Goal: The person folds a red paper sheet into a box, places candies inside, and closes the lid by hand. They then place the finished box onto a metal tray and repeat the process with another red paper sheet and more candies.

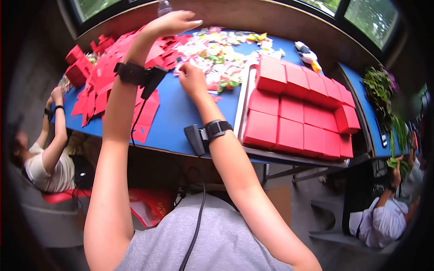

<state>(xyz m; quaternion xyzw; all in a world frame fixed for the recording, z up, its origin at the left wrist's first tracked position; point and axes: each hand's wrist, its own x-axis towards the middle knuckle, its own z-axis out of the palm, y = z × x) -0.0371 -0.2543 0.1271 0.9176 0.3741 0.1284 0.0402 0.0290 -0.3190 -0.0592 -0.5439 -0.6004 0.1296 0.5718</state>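
Two hands are at the surface (171, 117). Your left hand (174, 23) is raised over its far side, grip extended with nothing visibly clasped. Your right hand (192, 80) is at the near-left edge of the wrapped candies (226, 58), fingers curled — whether that grip pinches anything, you cannot tell from here. Step in hand, as judged: a reach at the candies; a clean pick would call for a light fingertip pinch. Their heap runs lengthwise left to right — single candies' axes are too small to read. Red boxes (291, 107) stand rowed in the tray (242, 104), right.
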